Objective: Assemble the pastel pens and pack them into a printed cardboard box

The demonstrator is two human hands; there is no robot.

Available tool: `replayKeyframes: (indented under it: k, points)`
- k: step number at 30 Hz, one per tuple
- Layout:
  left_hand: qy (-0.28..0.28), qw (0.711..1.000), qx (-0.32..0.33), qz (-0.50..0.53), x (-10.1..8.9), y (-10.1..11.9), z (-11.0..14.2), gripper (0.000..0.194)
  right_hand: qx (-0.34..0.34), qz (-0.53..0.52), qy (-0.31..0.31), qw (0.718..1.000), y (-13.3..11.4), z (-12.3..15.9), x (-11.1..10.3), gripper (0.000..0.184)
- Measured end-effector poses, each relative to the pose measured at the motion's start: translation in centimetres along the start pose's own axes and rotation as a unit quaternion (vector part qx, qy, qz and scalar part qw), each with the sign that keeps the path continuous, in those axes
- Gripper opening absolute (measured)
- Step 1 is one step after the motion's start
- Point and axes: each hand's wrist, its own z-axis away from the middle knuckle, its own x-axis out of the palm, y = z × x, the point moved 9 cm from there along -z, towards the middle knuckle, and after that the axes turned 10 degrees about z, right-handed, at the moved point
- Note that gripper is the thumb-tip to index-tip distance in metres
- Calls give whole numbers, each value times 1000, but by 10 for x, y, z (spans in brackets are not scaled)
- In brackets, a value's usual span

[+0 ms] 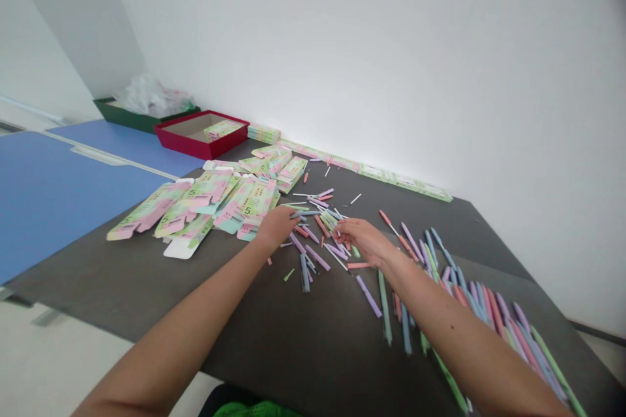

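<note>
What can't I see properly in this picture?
All in the head view:
- Pens under the right forearm: the arm covers parts of them.
- What the right hand touches: fingers and blur hide it.
- Small print on the flat cartons: too small and blurred.
- Inside the plastic bag: crinkly plastic hides it.
- Green clothing: cut off by the bottom edge.

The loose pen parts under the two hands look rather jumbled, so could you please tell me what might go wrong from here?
The thin white sticks lie mixed among the coloured pen parts, so one could be missed or roll away. The right forearm reaches across the longer pens and might scatter them. The left hand, close beside the printed cartons, could nudge them.
</note>
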Motion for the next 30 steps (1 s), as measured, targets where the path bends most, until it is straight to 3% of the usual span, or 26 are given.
replayKeyframes:
  k: [6, 10, 15, 21, 26, 30]
  points:
    - [-115, 990, 5, -76, 37, -5, -21, 5, -10, 4, 28, 1000, 3, 12, -8, 21]
    - [-167, 976, 0, -140, 53, -8, -22, 23, 7, 62, 39, 997, 14, 24, -13, 22]
    - [-187, 962, 5, -198, 51, -5, -27, 29, 32, 196, 20, 980, 29, 33, -4, 18]
    - [-209, 947, 9, -242, 53, -8, -31, 31, 45, 353, -12, 934, 29, 42, 13, 14]
    - [-216, 948, 10, -235, 60, -10, -31, 30, 69, 436, -19, 897, 32, 55, 25, 15]
    - [-207, 960, 8, -190, 55, -7, -34, 24, 85, 466, -10, 881, 39, 64, 32, 14]
